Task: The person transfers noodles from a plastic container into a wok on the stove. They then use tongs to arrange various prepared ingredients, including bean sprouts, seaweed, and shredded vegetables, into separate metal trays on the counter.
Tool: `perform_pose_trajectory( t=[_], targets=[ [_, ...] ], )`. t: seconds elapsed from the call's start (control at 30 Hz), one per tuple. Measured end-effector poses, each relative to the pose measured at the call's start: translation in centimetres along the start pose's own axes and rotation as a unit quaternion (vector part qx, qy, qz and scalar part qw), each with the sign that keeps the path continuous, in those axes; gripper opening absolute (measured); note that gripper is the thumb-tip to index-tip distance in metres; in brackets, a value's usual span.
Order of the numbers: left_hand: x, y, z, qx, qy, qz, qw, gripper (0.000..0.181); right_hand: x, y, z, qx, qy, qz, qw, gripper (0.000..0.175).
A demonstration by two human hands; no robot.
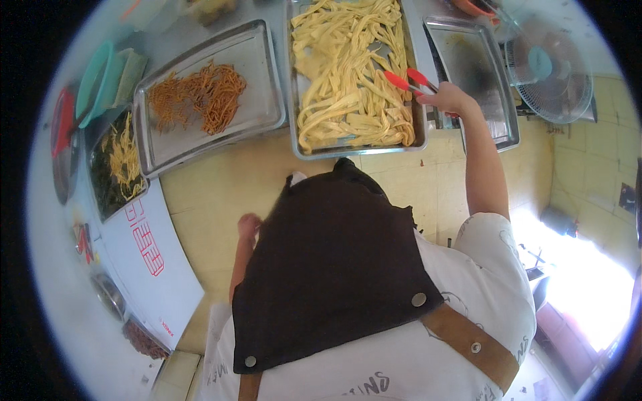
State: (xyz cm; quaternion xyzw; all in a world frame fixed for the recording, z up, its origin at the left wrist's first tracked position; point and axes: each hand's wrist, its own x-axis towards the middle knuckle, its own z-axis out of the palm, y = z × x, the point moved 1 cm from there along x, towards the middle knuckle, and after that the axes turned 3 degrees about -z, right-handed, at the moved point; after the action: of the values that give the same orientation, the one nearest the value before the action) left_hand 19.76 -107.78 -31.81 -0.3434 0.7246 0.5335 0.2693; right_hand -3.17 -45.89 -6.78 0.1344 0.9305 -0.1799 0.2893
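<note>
My right hand (pixel 453 99) grips a pair of metal tongs (pixel 426 90) with red tips. The tips hover over or touch the right side of a deep steel tray (pixel 358 152); I cannot tell which. Folded yellow strips (pixel 351 85) that look like tofu skin fill this tray. My left hand (pixel 248 226) hangs low beside the dark apron (pixel 331 270), over the floor, its fingers curled and partly hidden. Left of the yellow strips, a shallow steel tray (pixel 256 55) holds a spread of thin brown strips (pixel 215 97).
At the left, a tray holds dark green food (pixel 108 185) topped with pale yellow shreds (pixel 124 155). Behind it stand a teal basket (pixel 98 85) and a red-handled tool (pixel 62 125). To the right lie a stained steel tray (pixel 476 70) and an electric fan (pixel 546 65).
</note>
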Motion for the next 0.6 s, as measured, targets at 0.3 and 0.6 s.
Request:
perform_pose_trajectory(
  t=[0.3, 0.6],
  targets=[
    [3.3, -4.1, 0.2, 0.482, -0.036, 0.314, 0.817, 0.007, 4.3, -2.0, 0.8, -0.074, -0.053, -0.002, 0.996, 0.071],
    [2.5, 1.1, 4.5, -0.128, -0.031, -0.05, 0.99, 0.019, 5.1, 3.4, 1.4, -0.038, -0.199, -0.049, 0.978, 0.063]
  ],
)
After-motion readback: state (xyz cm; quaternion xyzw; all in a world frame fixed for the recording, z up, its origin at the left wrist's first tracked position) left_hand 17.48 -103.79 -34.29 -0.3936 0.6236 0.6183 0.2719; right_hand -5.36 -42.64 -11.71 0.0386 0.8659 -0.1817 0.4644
